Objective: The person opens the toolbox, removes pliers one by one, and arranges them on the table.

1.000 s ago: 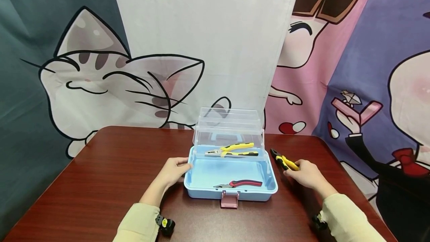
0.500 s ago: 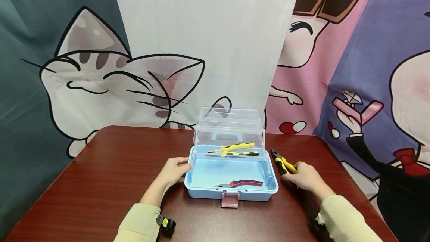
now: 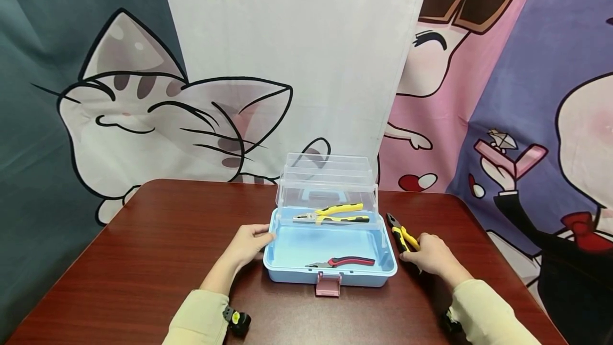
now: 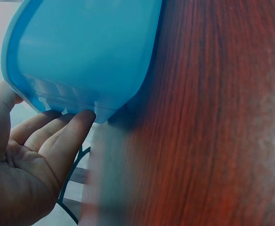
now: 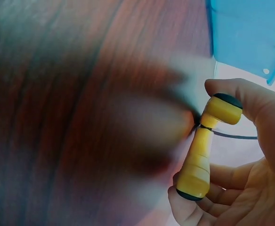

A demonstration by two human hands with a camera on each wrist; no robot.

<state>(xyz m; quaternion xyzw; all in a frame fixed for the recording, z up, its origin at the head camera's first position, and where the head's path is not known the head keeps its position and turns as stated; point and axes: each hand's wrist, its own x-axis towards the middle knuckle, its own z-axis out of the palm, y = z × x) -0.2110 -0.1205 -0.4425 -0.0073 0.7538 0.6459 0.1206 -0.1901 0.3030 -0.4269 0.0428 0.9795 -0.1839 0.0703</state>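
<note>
My left hand (image 3: 245, 245) grips the left wall of a light blue toolbox (image 3: 311, 241), thumb at the rim and fingers against the outside. Its clear lid (image 3: 328, 169) is raised at the back. Inside, red-handled pliers (image 3: 351, 261) lie near the front, and yellow-and-black pliers (image 3: 341, 208) with silver jaws lie toward the back. Beside the box's right wall, my right hand (image 3: 433, 254) holds a second yellow-and-black pair of pliers (image 3: 394, 223), its dark head pointing away. The right wrist view shows its two handles (image 5: 198, 162) spread between my thumb and fingers.
A pink latch (image 3: 328, 284) hangs at the front of the toolbox. Everything stands on a dark red-brown wooden table (image 3: 158, 244). Behind the far edge hangs a cartoon-printed cloth (image 3: 306, 68).
My right hand has shifted slightly left and nearer, and the handles of the pliers it holds look wider apart. My left hand and the toolbox stay put.
</note>
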